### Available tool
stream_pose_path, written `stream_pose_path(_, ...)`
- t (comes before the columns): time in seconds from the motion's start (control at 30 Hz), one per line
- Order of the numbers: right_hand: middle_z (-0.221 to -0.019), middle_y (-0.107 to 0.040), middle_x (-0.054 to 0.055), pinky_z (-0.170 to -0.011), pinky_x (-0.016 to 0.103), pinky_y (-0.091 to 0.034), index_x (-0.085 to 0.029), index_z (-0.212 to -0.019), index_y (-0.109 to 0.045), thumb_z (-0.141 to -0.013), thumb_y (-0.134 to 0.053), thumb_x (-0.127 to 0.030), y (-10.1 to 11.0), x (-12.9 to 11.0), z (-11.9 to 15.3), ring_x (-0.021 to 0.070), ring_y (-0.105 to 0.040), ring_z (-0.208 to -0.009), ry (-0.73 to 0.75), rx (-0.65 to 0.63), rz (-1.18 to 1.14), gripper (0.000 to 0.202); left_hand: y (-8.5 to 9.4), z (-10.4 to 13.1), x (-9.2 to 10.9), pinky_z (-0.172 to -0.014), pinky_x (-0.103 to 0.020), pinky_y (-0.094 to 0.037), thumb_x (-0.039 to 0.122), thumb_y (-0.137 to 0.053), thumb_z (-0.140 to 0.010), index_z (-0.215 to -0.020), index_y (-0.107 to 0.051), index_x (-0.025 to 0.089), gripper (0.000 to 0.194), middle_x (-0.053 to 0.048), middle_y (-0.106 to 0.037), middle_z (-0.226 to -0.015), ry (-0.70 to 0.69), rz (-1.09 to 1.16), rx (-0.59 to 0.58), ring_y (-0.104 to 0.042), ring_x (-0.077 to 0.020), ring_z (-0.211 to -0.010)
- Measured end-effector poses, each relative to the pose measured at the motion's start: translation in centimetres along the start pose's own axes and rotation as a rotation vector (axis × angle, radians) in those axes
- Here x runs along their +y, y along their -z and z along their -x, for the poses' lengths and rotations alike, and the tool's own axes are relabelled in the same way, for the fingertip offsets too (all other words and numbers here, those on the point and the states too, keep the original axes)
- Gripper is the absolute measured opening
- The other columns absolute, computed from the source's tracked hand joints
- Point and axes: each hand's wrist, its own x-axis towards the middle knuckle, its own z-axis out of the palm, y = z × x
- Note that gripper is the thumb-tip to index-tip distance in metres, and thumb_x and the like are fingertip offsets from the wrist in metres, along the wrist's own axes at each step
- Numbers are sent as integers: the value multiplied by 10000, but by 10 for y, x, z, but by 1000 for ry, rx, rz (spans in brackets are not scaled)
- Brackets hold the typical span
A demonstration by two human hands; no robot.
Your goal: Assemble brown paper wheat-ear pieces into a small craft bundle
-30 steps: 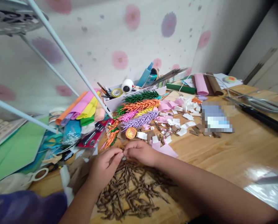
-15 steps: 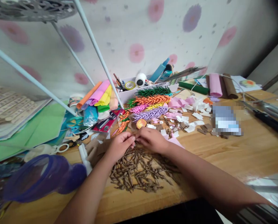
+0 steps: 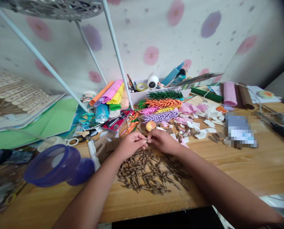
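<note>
Left hand [image 3: 132, 144] and right hand [image 3: 163, 141] meet at the fingertips over the table, both closed in a pinch on a small piece [image 3: 146, 140] whose detail cannot be made out. Wooden table [image 3: 237, 168]: bears the pile of brown twists [image 3: 144, 175], which is spread between the forearms, its far end below the hands. White scraps [image 3: 210, 123] lie beyond the right hand.

Step in hand: judged to be fine fingertip work. Recommended: keep the two pinches close together, apply light, even pressure and steady the wrists, since thin material would likely crease or tear under a hard pull.

Appearance of the twists: dull brown, slender, narrowing to thin ends, many with pod-like swellings; they overlap at mixed angles. Small piece: located between the opposing fingertips, above the pile's far end; colour and shape largely hidden by the fingers.
</note>
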Motion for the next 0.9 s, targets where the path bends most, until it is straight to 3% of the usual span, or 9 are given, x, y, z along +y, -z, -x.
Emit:
stream_pose_path(0.1, -602, -482, -19, -497, 184, -321, -132, -687, -501, -696, -504, -233, -1, -1, 0, 54, -407, -520, -272, -103, -384, 102, -3, 2, 1, -603, -254, -412, 214, -468, -733, -728, -557, 156, 106, -29, -603, -702, -234, -431, 119, -541, -125, -643)
stream_pose_path(0.23, -495, -403, -59, -357, 149, -190, -134, -632, -475, -596, -570, -268, 2, -6, -1, 24, -308, -401, -542, -188, -776, 167, -4, 3, 5, -672, -261, -408, 137, -419, -750, -651, -567, 161, 179, -29, -598, -696, -643, -797, 123, -528, -129, -706)
stream_pose_path(0.33, -453, -408, -59, -326, 147, -163, -134, -599, -474, -511, -610, -255, 4, -9, -1, 30, -321, -383, -612, -235, -923, 203, -2, 4, 6, -685, -273, -411, 125, -451, -733, -646, -569, 161, 151, -25, -606, -721, -855, -937, 165, -517, -130, -710)
stream_pose_path(0.43, -453, -430, -54, -326, 149, -183, -130, -590, -484, -472, -624, -240, 5, -9, -1, 35, -349, -385, -635, -249, -995, 214, -1, 5, 7, -678, -288, -413, 136, -488, -719, -682, -574, 168, 99, -17, -621, -744, -949, -1000, 201, -518, -137, -713)
stream_pose_path(0.53, -483, -454, -47, -337, 153, -188, -127, -591, -487, -477, -629, -243, 5, -10, 0, 35, -361, -396, -626, -229, -997, 216, -1, 6, 11, -709, -298, -416, 125, -491, -717, -699, -570, 175, 95, -13, -633, -812, -908, -931, 186, -536, -139, -758)
stream_pose_path(0.7, -495, -447, -58, -374, 162, -191, -129, -616, -485, -540, -607, -215, 10, -20, 2, 22, -320, -400, -455, -102, -844, 168, -7, 5, 22, -708, -265, -436, 137, -475, -720, -697, -544, 159, 76, -38, -610, -814, -724, -516, 235, -554, -125, -789)
stream_pose_path(0.8, -512, -429, -64, -418, 166, -240, -137, -634, -475, -604, -560, -195, 13, -29, 5, 27, -333, -428, -312, -60, -751, 108, -9, 8, 32, -576, -228, -427, 196, -499, -698, -664, -516, 159, 53, -8, -570, -692, -420, -268, 247, -547, -112, -659)
stream_pose_path(0.9, -590, -471, -38, -525, 190, -326, -143, -651, -474, -655, -522, -184, 10, -37, 9, 57, -420, -541, -138, 22, -552, 63, -12, 17, 41, -436, -177, -354, 249, -515, -676, -676, -464, 167, 97, 36, -521, -558, -66, 38, 131, -502, -79, -482)
